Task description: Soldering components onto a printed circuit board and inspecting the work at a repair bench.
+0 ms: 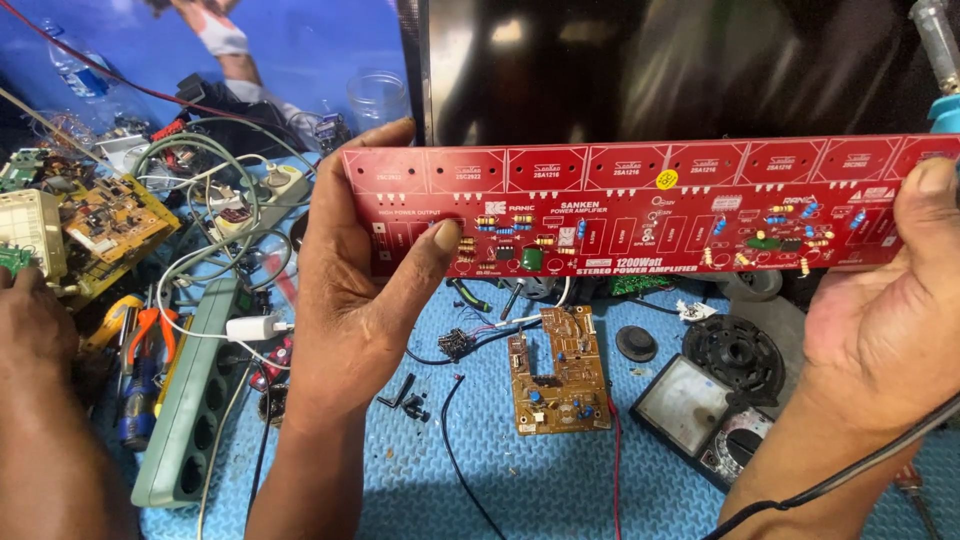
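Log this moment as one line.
left hand: holds red board left end | right hand: holds right end | board: raised, level | below: brown board, meter on blue mat

The red circuit board [640, 210] runs off the right edge of the frame. The left hand [350, 290] covers its left end, the right hand [885, 320] its lower right corner. Small components too fine to identify.

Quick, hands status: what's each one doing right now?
Left hand: closed on the left end of the red board, thumb on its face.
Right hand: closed on the board's right end, thumb on top.
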